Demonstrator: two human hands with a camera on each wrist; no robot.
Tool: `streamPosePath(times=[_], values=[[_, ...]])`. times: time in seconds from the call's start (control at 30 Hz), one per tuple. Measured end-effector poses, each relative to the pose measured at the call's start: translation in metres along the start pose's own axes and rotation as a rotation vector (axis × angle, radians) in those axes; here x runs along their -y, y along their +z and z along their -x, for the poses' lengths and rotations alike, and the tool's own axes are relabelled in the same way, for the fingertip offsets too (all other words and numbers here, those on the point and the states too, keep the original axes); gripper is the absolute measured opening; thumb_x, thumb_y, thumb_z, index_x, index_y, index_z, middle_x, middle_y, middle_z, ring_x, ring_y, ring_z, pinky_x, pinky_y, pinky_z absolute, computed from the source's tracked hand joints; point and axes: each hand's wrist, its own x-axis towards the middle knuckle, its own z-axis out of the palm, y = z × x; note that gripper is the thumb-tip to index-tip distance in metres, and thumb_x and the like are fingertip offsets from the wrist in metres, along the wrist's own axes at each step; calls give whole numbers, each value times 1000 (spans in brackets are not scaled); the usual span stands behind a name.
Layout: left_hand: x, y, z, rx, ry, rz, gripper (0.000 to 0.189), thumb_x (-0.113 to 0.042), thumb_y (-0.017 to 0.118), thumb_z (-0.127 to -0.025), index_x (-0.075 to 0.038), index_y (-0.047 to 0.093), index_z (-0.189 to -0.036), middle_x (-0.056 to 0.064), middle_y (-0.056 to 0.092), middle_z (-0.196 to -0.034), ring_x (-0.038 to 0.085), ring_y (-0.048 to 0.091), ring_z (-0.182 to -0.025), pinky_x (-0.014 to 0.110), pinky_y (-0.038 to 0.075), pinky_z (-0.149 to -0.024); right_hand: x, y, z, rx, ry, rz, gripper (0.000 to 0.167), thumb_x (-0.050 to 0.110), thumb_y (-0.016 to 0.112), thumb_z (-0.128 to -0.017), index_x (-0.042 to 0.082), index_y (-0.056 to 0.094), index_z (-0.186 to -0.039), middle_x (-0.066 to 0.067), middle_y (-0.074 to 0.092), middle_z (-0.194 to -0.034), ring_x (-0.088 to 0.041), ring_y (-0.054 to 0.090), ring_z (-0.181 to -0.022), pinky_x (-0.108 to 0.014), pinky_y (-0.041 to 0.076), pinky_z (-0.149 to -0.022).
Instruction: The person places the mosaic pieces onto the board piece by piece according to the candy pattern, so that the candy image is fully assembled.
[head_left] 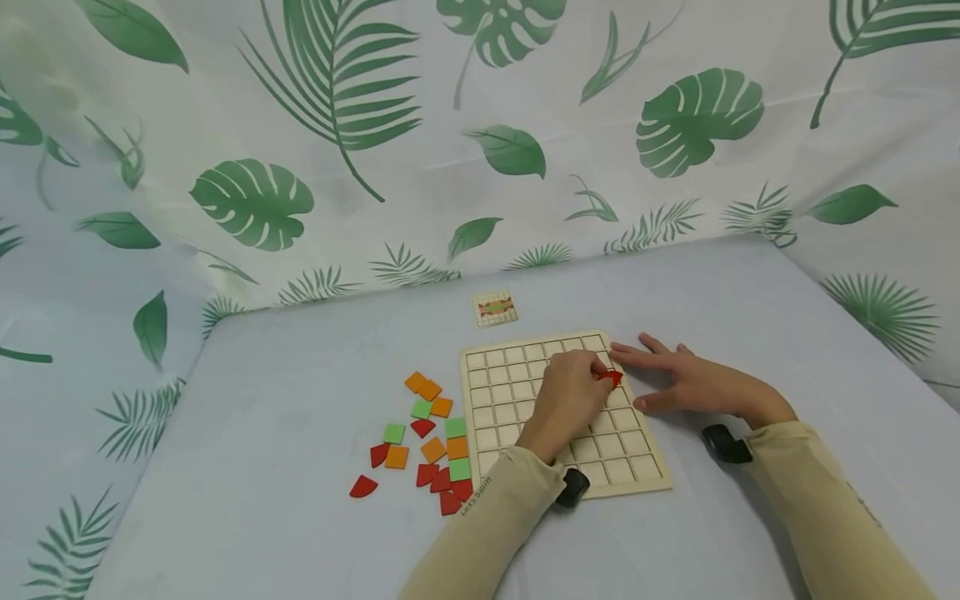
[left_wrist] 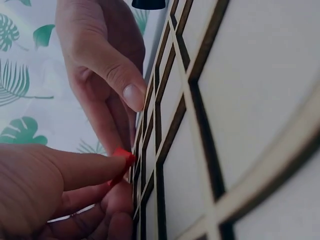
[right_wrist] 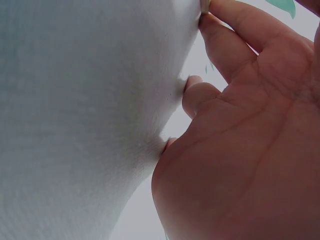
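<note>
My left hand point(head_left: 572, 392) reaches over the wooden grid board point(head_left: 480, 433) and pinches a red quarter-round tile point(head_left: 613, 378) between thumb and fingers. The tile point(left_wrist: 120, 162) is held low at the board's right side, over its upper part. Beside that same edge, my right hand point(head_left: 690, 383) has its fingers spread, with fingertips on the white tabletop and at the board's rim. Seen from the right wrist, the palm of this hand point(right_wrist: 240, 140) holds nothing. Part of the grid is hidden under the left hand and forearm.
Left of the board lie loose tiles: several orange squares point(head_left: 396, 457), green squares point(head_left: 393, 433) and red quarter-rounds point(head_left: 363, 487), some overlapping. A small pattern card point(head_left: 495, 308) lies behind the board. Leaf-printed cloth point(head_left: 420, 200) hangs around the table point(head_left: 247, 467).
</note>
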Motion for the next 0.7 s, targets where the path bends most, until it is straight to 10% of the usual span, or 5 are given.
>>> streamPosePath(times=[0.23, 0.7], values=[[2, -5, 0, -36, -22, -31, 15, -7, 75, -99, -5, 75, -84, -3, 64, -71, 9, 53, -57, 20, 42, -52, -1, -1, -2, 2, 2, 12, 81, 25, 82, -94, 6, 44, -163, -23, 26, -173, -51, 0, -160, -76, -9, -118], [6, -4, -4, 1, 16, -41, 5, -9, 75, -100, -6, 79, -99, 1, 75, -91, 8, 59, -68, 20, 47, -61, -2, -1, -1, -7, 13, 12, 82, 25, 83, -93, 8, 45, -163, -19, 29, -173, -50, 2, -160, -77, -9, -117]])
